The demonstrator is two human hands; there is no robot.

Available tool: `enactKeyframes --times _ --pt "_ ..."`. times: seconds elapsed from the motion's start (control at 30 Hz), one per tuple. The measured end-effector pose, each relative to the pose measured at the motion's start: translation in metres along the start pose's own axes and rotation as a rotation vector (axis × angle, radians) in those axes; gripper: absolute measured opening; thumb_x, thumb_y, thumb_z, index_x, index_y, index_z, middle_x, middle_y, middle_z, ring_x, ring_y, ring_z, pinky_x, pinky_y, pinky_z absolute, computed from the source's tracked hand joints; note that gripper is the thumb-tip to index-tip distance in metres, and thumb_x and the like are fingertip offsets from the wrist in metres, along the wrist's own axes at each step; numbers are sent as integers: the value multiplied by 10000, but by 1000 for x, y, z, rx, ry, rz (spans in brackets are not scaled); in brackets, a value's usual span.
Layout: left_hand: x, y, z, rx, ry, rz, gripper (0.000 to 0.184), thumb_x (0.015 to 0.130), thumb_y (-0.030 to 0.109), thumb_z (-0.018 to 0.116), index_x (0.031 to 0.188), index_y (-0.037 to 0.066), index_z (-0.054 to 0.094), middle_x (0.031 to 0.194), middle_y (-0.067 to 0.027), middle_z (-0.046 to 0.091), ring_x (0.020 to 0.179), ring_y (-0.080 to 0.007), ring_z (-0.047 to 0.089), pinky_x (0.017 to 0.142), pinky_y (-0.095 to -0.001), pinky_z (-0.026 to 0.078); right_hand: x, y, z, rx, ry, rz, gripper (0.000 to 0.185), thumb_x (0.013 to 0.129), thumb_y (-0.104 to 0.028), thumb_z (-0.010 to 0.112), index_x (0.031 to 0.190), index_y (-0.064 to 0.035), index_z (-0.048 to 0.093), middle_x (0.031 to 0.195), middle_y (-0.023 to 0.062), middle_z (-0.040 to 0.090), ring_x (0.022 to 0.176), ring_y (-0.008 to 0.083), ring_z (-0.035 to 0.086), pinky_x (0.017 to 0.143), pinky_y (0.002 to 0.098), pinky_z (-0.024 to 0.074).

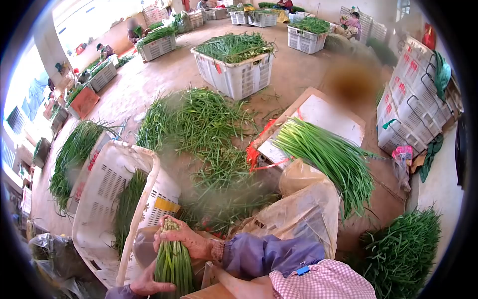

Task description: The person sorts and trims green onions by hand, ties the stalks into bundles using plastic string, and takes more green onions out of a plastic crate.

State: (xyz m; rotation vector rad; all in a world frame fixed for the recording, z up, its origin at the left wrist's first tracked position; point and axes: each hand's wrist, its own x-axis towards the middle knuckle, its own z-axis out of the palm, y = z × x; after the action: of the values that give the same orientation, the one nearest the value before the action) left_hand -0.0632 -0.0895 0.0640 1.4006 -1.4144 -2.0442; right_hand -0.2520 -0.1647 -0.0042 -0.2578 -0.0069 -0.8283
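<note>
A bunch of green chives [174,266] stands nearly upright in front of me, its pale stem ends on top. My right hand [186,240], in a purple sleeve, is wrapped round the upper end of the bunch. Lower down, my left hand [152,283] grips the bunch from the left side, thumb across the stems. Just left of both hands a white plastic crate [112,162] lies tilted, with more chives [130,204] inside. To the right, a larger pile of chives [328,159] rests across a white board [323,119] and plastic sheeting.
Loose chives [199,119] cover the floor ahead. A full white crate [234,77] stands beyond them. Stacked crates [408,97] line the right wall, above a dark green heap [401,249]. Other people [352,25] sit among crates at the back.
</note>
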Motion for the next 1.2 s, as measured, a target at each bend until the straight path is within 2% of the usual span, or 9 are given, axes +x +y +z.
enactKeyframes --times 0.23,0.3,0.43,0.5,0.63,0.83,0.97,1.07,1.2 --pt "-72 -44 4 220 -22 -309 562 766 149 732 1222 53 417 815 -47 584 631 -138 574 531 -279 462 -13 5 -31 -24 99 42 338 837 -43 635 1091 -81 416 892 95 590 816 239 639 714 356 547" --pt "-76 -6 -13 622 -264 -290 671 804 202 733 1360 78 378 1165 -109 619 1075 -216 578 893 -380 450 -15 -1 -22 -90 103 72 350 840 -52 635 1110 -72 413 890 91 595 814 219 640 715 345 545" --pt "-58 61 -22 568 132 79 988 651 219 862 1414 22 267 1275 -110 518 1150 -214 521 979 -348 418 -15 -5 -8 -186 58 80 381 831 -59 643 1134 -69 412 868 96 602 816 204 640 696 329 541" --pt "-14 44 -20 192 40 324 1124 590 263 894 1445 28 204 1327 -112 461 1204 -225 465 1016 -357 373 -15 -9 -6 -185 50 92 384 829 -62 643 1136 -66 414 859 100 605 817 204 640 688 328 541" --pt "52 -8 25 -457 -301 113 1114 643 274 853 1462 44 134 1345 -90 420 1224 -200 442 1039 -359 350 -30 -26 -1 -301 133 -68 357 833 -76 624 1129 -42 427 868 132 615 829 227 640 717 338 541" --pt "57 -39 43 -466 -174 200 766 667 249 743 1317 3 420 1159 -78 578 1034 -170 551 917 -318 436 -36 -47 -12 -790 61 -5 389 881 -249 624 1156 -23 468 1012 88 592 921 165 612 825 307 507" --pt "58 -50 38 -662 -217 142 649 756 158 674 1333 11 414 1225 -39 537 1114 -130 495 981 -304 381 -16 -70 -33 -1222 -5 -12 745 855 -690 421 1193 -28 480 1019 79 563 906 170 604 825 323 498" --pt "59 -48 43 -710 -194 161 649 762 147 661 1341 7 404 1253 -45 527 1130 -131 489 993 -308 371 -12 -87 -28 -566 385 -94 597 947 -606 289 1010 -84 573 586 -50 428 501 69 384 472 222 321" --pt "56 -38 46 -662 -53 160 687 687 202 690 1285 -24 439 1154 -113 584 1023 -203 569 927 -337 439 -23 -171 -14 -90 266 -398 328 948 -375 517 996 -55 574 661 -6 483 535 57 419 495 225 438"
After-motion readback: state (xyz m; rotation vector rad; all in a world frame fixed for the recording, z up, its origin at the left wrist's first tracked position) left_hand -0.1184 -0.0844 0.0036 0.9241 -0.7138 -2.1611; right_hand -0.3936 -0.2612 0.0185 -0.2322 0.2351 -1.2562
